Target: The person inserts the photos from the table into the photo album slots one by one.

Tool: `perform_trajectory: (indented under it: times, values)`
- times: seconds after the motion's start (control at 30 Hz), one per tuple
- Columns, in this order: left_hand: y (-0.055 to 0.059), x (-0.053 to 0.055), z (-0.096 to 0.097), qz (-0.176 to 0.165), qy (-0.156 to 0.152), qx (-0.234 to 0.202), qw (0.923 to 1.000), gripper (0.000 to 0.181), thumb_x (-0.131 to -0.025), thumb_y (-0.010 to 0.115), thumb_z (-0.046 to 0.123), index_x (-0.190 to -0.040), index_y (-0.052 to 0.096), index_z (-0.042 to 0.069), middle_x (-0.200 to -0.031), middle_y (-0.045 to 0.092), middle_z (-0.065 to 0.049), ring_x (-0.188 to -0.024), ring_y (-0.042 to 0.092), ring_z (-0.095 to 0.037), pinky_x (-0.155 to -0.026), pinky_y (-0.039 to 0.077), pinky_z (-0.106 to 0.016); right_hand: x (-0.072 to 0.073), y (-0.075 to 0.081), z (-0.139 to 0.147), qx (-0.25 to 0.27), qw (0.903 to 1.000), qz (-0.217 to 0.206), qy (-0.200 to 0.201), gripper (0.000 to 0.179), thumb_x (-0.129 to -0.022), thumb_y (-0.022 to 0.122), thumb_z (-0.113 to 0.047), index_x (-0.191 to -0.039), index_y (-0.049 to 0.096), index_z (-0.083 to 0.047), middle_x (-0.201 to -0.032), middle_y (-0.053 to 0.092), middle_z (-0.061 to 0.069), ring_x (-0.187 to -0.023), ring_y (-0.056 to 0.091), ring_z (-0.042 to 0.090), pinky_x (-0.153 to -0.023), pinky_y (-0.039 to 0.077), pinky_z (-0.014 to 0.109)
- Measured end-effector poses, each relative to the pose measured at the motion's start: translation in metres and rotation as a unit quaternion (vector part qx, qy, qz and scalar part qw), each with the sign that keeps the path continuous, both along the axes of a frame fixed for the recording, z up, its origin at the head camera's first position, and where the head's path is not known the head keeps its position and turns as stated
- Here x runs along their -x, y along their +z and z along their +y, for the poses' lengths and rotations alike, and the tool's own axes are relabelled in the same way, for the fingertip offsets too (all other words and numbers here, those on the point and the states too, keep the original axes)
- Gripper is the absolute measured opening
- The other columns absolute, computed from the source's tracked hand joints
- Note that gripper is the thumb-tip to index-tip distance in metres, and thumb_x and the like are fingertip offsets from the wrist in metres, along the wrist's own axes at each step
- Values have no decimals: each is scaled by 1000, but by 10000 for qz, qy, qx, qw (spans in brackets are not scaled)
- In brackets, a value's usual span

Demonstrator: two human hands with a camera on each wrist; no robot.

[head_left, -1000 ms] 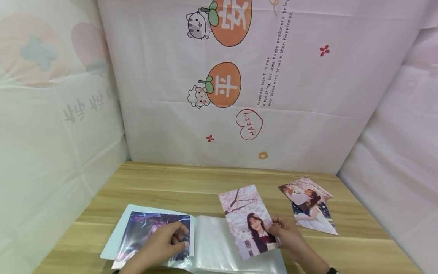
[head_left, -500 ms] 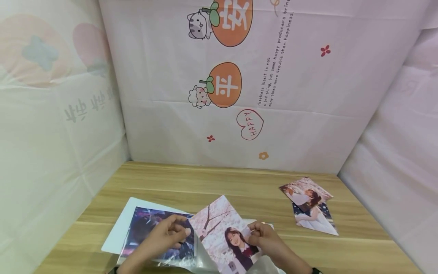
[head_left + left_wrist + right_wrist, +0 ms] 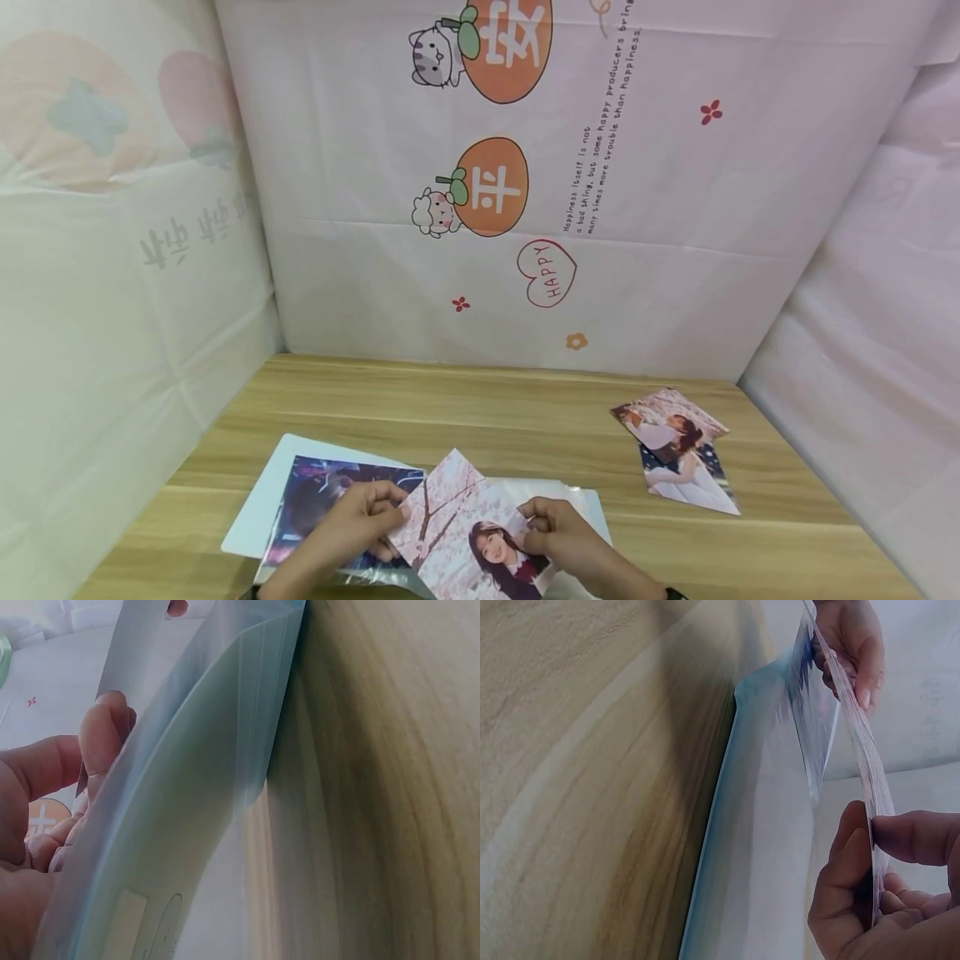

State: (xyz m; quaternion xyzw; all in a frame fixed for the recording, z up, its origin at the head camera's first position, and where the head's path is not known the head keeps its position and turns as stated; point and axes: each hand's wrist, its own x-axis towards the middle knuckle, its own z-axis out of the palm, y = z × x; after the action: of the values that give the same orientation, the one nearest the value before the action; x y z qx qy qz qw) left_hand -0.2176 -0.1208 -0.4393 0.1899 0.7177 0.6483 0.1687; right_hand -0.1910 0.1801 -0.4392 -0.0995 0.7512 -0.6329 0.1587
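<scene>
In the head view a photo (image 3: 444, 518) of a person under pink blossoms hangs tilted over an open photo album (image 3: 258, 492). My right hand (image 3: 573, 546) pinches its right edge between thumb and fingers, as the right wrist view also shows. At the photo's left corner, my left hand (image 3: 363, 525) pinches it, thumb on the picture side and fingers behind. Beneath that hand lies the album's left page, holding a dark purple picture (image 3: 311, 492) in a shiny clear sleeve. The photo and hands cover most of the right page, whose pale sleeve (image 3: 588, 500) shows at the edge.
Two more photos, an upper one (image 3: 671, 421) overlapping a lower one (image 3: 693, 483), lie on the wooden table (image 3: 465, 408) at the right. White printed cloth (image 3: 360, 283) walls the table in at the back and both sides.
My right hand has brought the photo leftward and down from over the right page, turning it more sideways. My left hand has taken hold of its left corner. The album has shifted slightly.
</scene>
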Motion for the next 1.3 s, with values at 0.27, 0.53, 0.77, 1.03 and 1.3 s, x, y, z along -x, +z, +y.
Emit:
perform_trajectory:
  times: [0.27,0.53,0.77,1.03,1.3]
  values:
    - [-1,1,-4,11,-15,-24,10000,25,-90,58,10,-106,55,-9,-71,59,-10,-54,57,-16,-50,52,-27,0,8,6,-182,9998,103,43,31,-84,59,-4,-111,55,9,-79,59,4,-71,55,15,-50,45,23]
    - [0,1,-11,96,166,84,9998,26,-90,59,13,-105,55,-8,-71,59,-10,-57,60,-19,-52,53,-31,2,11,31,-994,9886,1129,-10,39,-87,60,-7,-119,50,14,-106,59,22,-92,56,30,-71,51,33]
    - [0,1,-16,74,273,129,9995,27,-90,58,13,-106,53,-9,-70,59,-10,-57,61,-20,-52,53,-32,1,-8,52,-2650,9337,2386,-325,44,-76,72,-11,-115,59,5,-111,56,25,-102,51,45,-82,43,56]
    - [-2,1,-18,25,261,8,9997,26,-91,55,9,-107,51,-11,-70,58,-11,-58,61,-20,-51,53,-30,4,-27,60,-3348,9055,2609,-40,51,-70,76,-12,-115,58,5,-113,52,32,-108,41,55,-88,32,66]
    - [-4,1,-26,-5,468,-94,9989,25,-91,54,5,-107,48,-12,-72,57,-10,-58,62,-23,-51,53,-31,2,-23,61,-3432,9009,2656,-51,51,-70,77,-14,-114,58,4,-108,56,23,-103,48,45,-85,38,58]
